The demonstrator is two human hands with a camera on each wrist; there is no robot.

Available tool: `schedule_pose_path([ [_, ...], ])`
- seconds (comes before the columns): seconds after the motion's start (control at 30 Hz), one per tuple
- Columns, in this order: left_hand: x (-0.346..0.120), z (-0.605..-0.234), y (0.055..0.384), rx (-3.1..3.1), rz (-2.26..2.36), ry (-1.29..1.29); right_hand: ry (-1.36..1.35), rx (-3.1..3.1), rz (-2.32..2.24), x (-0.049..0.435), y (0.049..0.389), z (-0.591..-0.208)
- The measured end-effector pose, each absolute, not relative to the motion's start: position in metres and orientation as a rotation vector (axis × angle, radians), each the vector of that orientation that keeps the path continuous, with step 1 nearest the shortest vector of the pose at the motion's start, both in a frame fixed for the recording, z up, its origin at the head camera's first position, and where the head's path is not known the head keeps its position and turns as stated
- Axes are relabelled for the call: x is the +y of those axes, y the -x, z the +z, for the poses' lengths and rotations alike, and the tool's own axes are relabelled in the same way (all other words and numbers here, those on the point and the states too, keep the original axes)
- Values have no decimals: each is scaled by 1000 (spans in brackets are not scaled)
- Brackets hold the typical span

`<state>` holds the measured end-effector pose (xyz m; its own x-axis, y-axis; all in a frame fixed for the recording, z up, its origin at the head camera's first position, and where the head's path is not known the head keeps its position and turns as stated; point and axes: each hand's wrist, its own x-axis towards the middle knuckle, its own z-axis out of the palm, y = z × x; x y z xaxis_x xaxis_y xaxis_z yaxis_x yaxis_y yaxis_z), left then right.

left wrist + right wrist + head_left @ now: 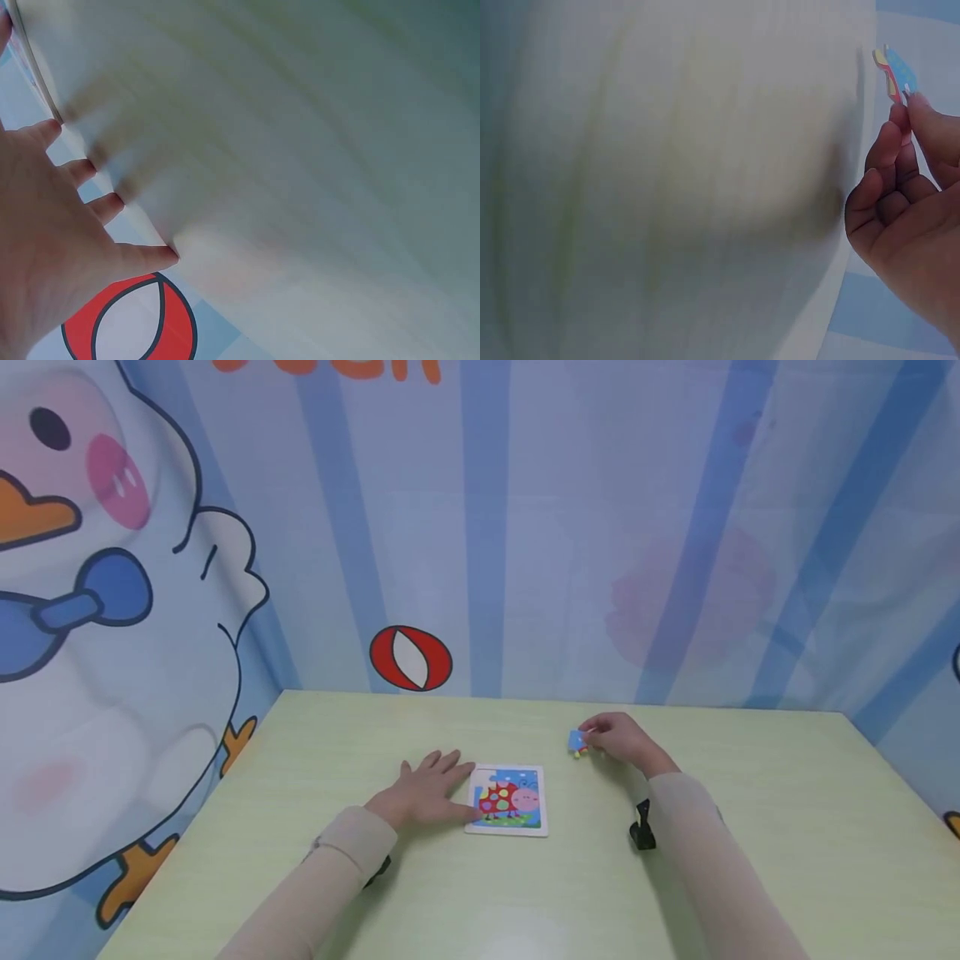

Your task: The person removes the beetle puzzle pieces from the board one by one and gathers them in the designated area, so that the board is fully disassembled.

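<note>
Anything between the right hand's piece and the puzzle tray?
Nothing visible between the puzzle piece, pinched by the right hand, and the puzzle tray. The left hand is at the tray's opposite, left edge.

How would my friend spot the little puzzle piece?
On the pale table, find the left hand touching the ladybug puzzle. Farther back and right, the right hand pinches the piece. It's small, mostly blue with red and yellow, and apart from the white-bordered puzzle.

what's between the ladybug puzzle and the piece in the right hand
In the head view, only bare tabletop shows between the ladybug puzzle and the small piece pinched by the right hand.
</note>
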<state>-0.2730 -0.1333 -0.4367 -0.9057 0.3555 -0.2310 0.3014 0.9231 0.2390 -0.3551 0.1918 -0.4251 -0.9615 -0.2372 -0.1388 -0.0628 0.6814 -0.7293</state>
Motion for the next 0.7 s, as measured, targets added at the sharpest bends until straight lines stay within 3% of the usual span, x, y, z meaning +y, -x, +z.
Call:
schedule_pose_path([
  [0.7,-132,-437,273,2810,295,-491,280,2751,-1033,191,357,-433],
])
